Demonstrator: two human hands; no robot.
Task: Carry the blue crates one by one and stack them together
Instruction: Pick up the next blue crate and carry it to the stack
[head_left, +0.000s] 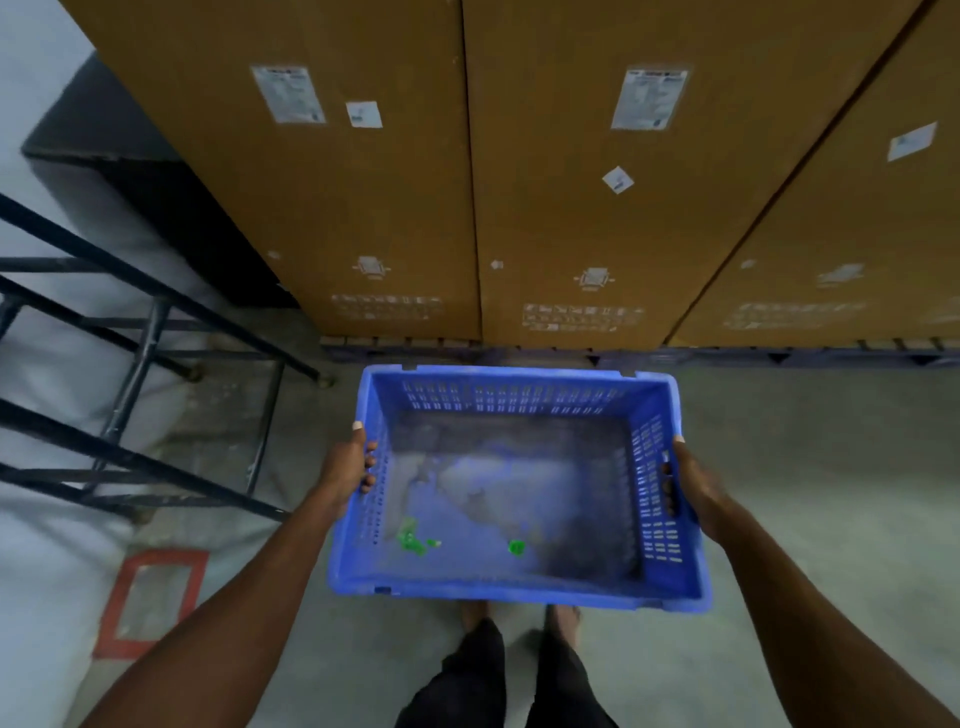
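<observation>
I hold one blue plastic crate (519, 389) with slotted walls in front of me, above the grey floor. My left hand (345, 467) grips its left wall, fingers hooked inside through the slots. My right hand (691, 480) grips the right wall the same way. The crate is dusty inside and holds a few small green scraps (415, 540) near its front. No other blue crate is in sight.
Tall brown cardboard boxes (363, 208) on a low pallet (727, 356) stand close ahead. A black metal frame (140, 353) stands at left beside white sacks (41, 571). A red-framed label (150, 603) lies at lower left. My feet (519, 618) show below the crate.
</observation>
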